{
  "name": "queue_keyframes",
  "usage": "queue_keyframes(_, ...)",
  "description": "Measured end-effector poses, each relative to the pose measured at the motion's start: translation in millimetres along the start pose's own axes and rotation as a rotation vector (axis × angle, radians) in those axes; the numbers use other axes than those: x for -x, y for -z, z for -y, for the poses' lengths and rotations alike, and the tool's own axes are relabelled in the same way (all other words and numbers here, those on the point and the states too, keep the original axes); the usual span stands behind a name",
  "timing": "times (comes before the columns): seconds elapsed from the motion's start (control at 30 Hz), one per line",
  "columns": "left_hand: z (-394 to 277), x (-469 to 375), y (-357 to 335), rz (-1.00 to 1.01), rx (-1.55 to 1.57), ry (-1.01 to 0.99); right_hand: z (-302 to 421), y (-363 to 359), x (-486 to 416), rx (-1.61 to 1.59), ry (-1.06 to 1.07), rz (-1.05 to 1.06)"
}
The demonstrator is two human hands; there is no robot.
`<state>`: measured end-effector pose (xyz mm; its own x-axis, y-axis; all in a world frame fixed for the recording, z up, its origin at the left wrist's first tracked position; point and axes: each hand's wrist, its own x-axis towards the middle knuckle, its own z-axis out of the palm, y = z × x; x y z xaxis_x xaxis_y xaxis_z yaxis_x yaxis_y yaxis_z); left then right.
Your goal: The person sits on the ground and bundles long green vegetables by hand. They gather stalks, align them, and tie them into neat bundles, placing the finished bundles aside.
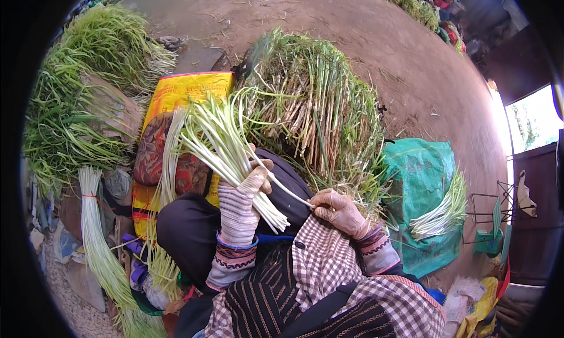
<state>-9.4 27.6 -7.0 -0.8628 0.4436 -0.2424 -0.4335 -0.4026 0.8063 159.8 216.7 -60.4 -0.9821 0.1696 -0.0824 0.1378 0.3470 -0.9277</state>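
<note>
My left hand (246, 190), in a striped knit glove, is closed around a bunch of pale garlic chive-like stalks (220, 148). Their white ends point down toward my lap and the greener tips spread up and left. A thin translucent glove covers my right hand (337, 210); its thumb and fingers pinch the white end of a single stalk (288, 190) that slants out of the bunch. Beyond my knees lies a large heap of untrimmed green stalks (313, 104) with brownish, dry outer leaves. More pale stalks (169, 166) lie over a patterned cushion (152, 155) beside my left knee.
A bundle tied with red string (94, 219) lies at the left. Loose green leaves (75, 104) pile up at the far left, near a yellow bag (189, 84). On the right, a small bunch (440, 214) rests on a green woven sack (416, 175), near a metal rack (491, 223).
</note>
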Motion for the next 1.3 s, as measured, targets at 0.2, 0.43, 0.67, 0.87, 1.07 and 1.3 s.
queue_keyframes(0.2, 12, -1, 2, 0.172, 0.028, 0.05, 18, -4, -7, -0.31, -0.126, -0.106)
queue_keyframes(0.43, 25, 6, -1, 0.161, -0.025, 0.082, 58, -20, -29, -0.166, -0.086, -0.104)
queue_keyframes(0.67, 22, 2, 1, 0.266, -0.023, 0.17, 72, -18, -28, 0.035, 0.157, -0.156)
queue_keyframes(0.87, 18, 8, -1, 0.329, -0.177, 0.17, 69, -10, -24, 0.354, 0.216, -0.122)
queue_keyframes(1.07, 19, 6, 2, 0.28, -0.135, 0.148, 61, -18, -18, -0.11, -0.002, -0.145)
queue_keyframes(1.3, 26, 5, 6, 0.293, -0.091, 0.152, 62, -13, -13, -0.42, -0.08, -0.057)
